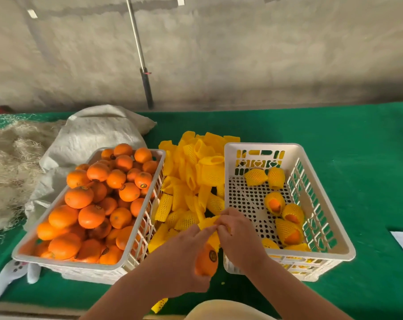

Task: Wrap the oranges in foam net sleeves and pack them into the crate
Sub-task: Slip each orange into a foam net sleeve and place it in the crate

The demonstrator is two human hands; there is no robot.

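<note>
Together, both hands worked at the near edge of the green surface, between two white crates. The left hand curled round an orange, its fingers pinching the rim of a yellow foam net sleeve above the fruit. The right hand had its fingers pressed together, pinching the same sleeve from the other side. The left crate was heaped with bare oranges. The right crate held several wrapped oranges along its far and right sides. A pile of loose sleeves lay between the crates. A white woven sack sat behind the left crate, and a white controller lay at the near left corner.
</note>
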